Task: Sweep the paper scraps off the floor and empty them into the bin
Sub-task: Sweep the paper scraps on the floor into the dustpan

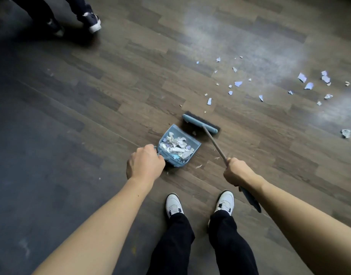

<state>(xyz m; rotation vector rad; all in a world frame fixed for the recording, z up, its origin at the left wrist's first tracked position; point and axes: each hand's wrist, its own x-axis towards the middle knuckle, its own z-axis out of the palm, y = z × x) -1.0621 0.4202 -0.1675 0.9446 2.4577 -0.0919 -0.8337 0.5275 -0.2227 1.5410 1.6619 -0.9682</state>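
Wooden floor (111,86) beyond the dustpan (194,144) holds scraps (238,83); left hand (145,165) grips the dustpan, right hand (237,172) grips the broom (199,123); next, sweep them in.

You stand on a floor (111,76) of dark wood-grain planks, smooth, with a soft sheen at the far right. Your dustpan (176,130) and the head of your broom (199,123) look like matt blue plastic. The scraps (177,146) inside the dustpan are crumpled paper.

An indoor room with a dark wood-plank floor (131,86) — another person's sneakers (94,23) stand on it — though home or office cannot be told.
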